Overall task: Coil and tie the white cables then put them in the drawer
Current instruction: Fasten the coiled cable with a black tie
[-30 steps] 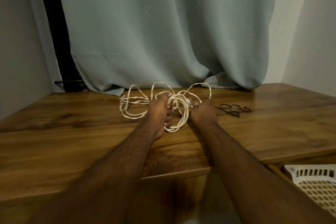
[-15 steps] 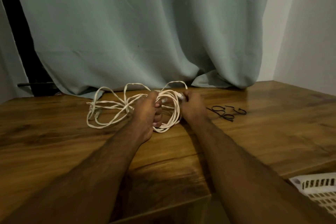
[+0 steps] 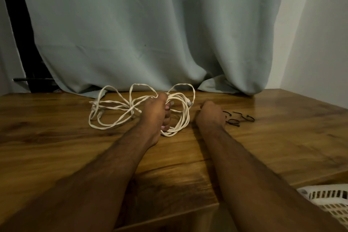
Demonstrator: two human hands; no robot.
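My left hand (image 3: 157, 114) grips a bunch of the white cable (image 3: 116, 111), whose loose loops sprawl on the wooden table (image 3: 56, 147). My right hand (image 3: 210, 114) rests beside the black ties (image 3: 237, 118); its fingers are hidden, so I cannot tell its grip.

Wood table (image 3: 56, 156): white cables (image 3: 113, 118), blk ties (image 3: 235, 119)
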